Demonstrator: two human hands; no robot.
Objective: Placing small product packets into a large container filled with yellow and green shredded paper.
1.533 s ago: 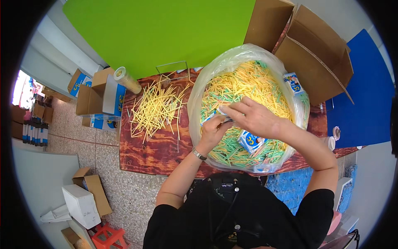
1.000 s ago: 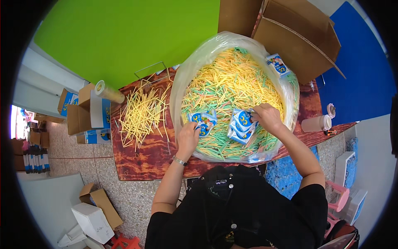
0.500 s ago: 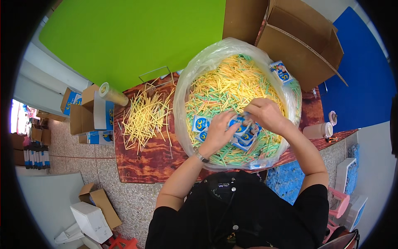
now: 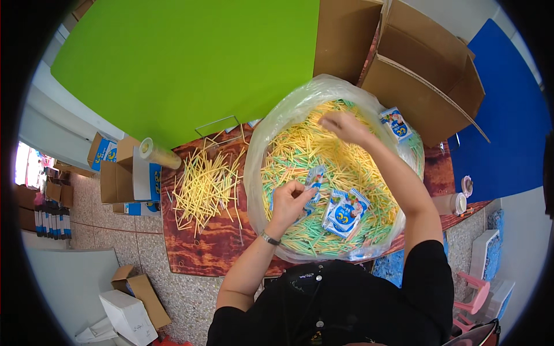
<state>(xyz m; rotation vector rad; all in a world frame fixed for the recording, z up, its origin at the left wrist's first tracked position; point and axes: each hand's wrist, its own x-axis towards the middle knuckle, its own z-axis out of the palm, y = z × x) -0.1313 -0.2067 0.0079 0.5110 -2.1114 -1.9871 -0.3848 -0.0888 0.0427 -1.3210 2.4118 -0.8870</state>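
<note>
A large clear plastic bag (image 4: 254, 153) stands open on the table, filled with thin yellow, green and orange sticks (image 4: 288, 141). Over its left part, my left hand (image 4: 287, 203) pinches a small blue-and-white packet (image 4: 315, 180) upright between thumb and fingers. My right hand (image 4: 344, 126) reaches above the yellow sticks toward the bag's far side; motion blurs its fingers, and I cannot see whether they hold anything. Blue-and-white packets (image 4: 345, 212) lie overlapping on the sticks between me and my right hand. Another packet (image 4: 396, 124) rests at the bag's right rim.
Loose yellow sticks (image 4: 208, 187) are heaped on the red-brown patterned table (image 4: 202, 254), beside a wire stand (image 4: 216, 124) and a clear cylinder (image 4: 158, 154). An open cardboard box (image 4: 421, 92) stands behind the bag at right. A pale bottle (image 4: 447, 203) lies near the right edge.
My hands have moved apart. The right has gone away from me over the yellow sticks; the left has shifted slightly left and now holds a packet upright. The overlapping packets are uncovered.
</note>
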